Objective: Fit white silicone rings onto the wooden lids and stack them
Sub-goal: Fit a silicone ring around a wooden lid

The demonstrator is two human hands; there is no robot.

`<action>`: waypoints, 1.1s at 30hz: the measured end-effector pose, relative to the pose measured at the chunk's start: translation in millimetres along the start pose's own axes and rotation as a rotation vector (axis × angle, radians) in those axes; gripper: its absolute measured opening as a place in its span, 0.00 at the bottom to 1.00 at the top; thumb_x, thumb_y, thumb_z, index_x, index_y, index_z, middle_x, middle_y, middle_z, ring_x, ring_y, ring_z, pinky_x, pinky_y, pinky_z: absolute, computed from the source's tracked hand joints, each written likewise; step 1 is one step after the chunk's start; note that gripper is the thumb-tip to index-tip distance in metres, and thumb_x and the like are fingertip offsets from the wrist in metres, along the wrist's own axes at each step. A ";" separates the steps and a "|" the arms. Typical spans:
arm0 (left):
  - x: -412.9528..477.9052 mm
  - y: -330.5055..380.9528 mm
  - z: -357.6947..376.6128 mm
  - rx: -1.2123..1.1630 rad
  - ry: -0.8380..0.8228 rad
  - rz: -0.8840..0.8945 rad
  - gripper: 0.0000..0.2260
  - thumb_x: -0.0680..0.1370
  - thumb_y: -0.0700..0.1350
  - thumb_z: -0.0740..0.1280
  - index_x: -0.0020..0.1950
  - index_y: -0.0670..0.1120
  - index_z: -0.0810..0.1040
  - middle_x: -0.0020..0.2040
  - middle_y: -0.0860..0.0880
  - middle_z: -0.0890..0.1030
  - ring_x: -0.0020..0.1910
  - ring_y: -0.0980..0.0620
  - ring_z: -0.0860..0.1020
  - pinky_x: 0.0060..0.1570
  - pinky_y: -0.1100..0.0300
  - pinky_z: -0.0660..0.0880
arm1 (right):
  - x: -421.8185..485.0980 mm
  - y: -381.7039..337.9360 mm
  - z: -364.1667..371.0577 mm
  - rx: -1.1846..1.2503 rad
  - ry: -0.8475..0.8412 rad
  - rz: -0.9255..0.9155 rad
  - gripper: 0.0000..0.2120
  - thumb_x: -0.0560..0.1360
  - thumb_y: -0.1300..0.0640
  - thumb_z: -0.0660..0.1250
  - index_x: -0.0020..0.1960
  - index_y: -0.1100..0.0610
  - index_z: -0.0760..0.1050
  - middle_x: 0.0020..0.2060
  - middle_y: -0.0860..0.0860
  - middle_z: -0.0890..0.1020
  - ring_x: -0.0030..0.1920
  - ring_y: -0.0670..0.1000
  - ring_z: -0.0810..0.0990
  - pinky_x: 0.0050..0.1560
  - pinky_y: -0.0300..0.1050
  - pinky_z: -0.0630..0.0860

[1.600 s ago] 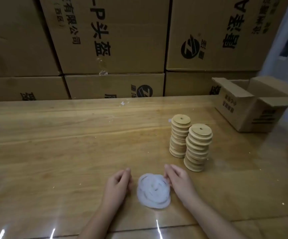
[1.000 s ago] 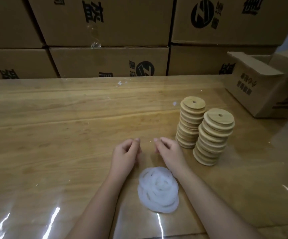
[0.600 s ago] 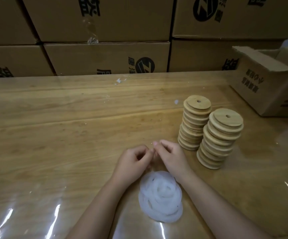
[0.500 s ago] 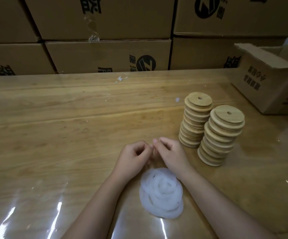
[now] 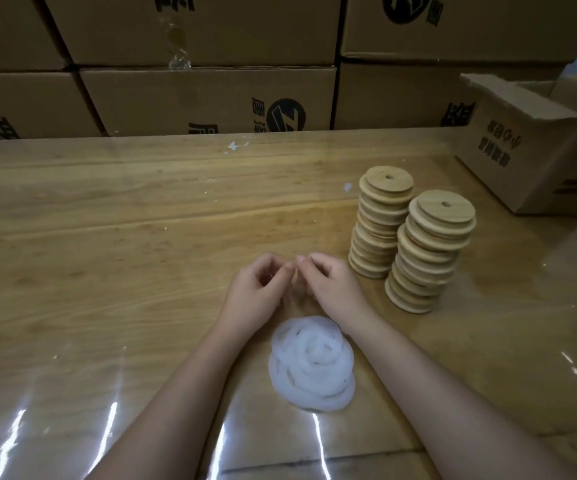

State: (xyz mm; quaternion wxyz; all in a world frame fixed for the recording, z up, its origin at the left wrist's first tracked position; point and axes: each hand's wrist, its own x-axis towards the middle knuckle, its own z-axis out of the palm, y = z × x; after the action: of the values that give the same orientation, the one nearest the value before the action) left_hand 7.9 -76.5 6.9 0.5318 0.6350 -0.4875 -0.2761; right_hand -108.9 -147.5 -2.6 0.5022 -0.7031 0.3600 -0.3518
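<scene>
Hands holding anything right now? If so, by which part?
Cannot be told. Left hand and right hand have curled fingertips close together as if pinching, but nothing shows clearly between them. Neither grips the ring pile.

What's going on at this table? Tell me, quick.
A person is working at a wooden table. The left hand and right hand meet fingertip to fingertip, fingers curled, just beyond a heap of white silicone rings. Whether they pinch anything is too blurred to tell. The wooden lids stand in two stacks to the right, and neither hand touches them. An open cardboard box sits further right.
</scene>
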 end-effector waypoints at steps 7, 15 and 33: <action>30.0 36.1 16.1 -0.075 0.083 -0.117 0.09 0.78 0.44 0.65 0.44 0.39 0.77 0.34 0.50 0.77 0.26 0.60 0.72 0.28 0.66 0.70 | 0.0 -5.0 -0.2 0.032 -0.011 0.013 0.19 0.77 0.52 0.60 0.28 0.50 0.70 0.21 0.45 0.71 0.25 0.44 0.68 0.30 0.43 0.64; 80.3 102.7 52.9 -0.026 0.030 -0.163 0.16 0.74 0.63 0.64 0.43 0.50 0.72 0.46 0.50 0.79 0.45 0.53 0.76 0.44 0.57 0.74 | 2.4 -0.7 1.3 -0.023 -0.011 0.011 0.17 0.76 0.54 0.59 0.29 0.45 0.73 0.22 0.44 0.74 0.26 0.44 0.70 0.34 0.43 0.68; 86.4 102.5 43.0 -0.238 -0.037 -0.331 0.14 0.72 0.53 0.71 0.51 0.46 0.76 0.42 0.51 0.79 0.39 0.57 0.78 0.35 0.64 0.76 | -0.5 -5.9 -0.2 0.004 -0.032 0.004 0.19 0.77 0.55 0.60 0.27 0.48 0.71 0.21 0.43 0.73 0.26 0.42 0.69 0.35 0.43 0.67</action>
State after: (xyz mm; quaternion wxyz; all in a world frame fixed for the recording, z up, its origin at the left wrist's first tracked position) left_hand -30.7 -168.6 106.2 0.5414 0.6340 -0.3502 -0.4268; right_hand -108.4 -145.8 3.0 0.5102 -0.7070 0.3526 -0.3400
